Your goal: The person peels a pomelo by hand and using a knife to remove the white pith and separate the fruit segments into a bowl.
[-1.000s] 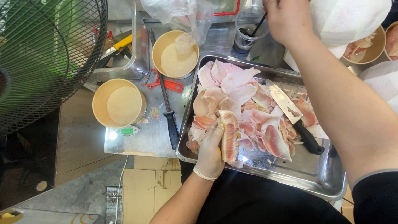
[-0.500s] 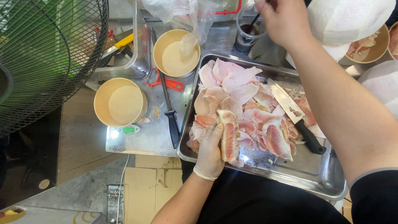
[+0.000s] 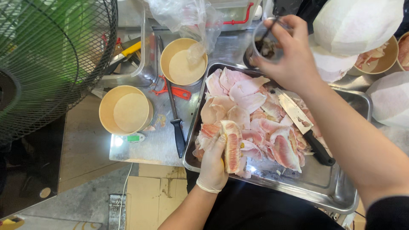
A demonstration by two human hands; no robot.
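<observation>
So the step in hand looks like sorting or portioning peeled pomelo. The left hand [image 3: 211,164], in a thin glove, has its grip wrapped around a pink pomelo segment [image 3: 232,147] at the lower-left corner of the steel tray [image 3: 328,191], fingers curled on its left side. The right hand [image 3: 289,55], bare, is up at the top centre of the frame, grip closed on a small clear cup [image 3: 266,42] with something dark inside; can't tell what.

Next move, as I read it, calls for lifting that segment clear of the pile without tearing it, and keeping away from the knife.

Count time:
- one tray, heaped with peeled pieces, too overlapped to count
- two knives: a black-handled one [image 3: 304,127] lying on the fruit at the right of the tray, another [image 3: 174,115] on the counter [image 3: 157,145] just left of the tray
- two paper bowls left of the tray, one [image 3: 183,64] upper centre, one [image 3: 125,110] sitting on a small scale [image 3: 132,137]
- one more bowl [image 3: 381,59] with fruit in the upper right
- one fan [image 3: 47,64] filling the upper left
</observation>
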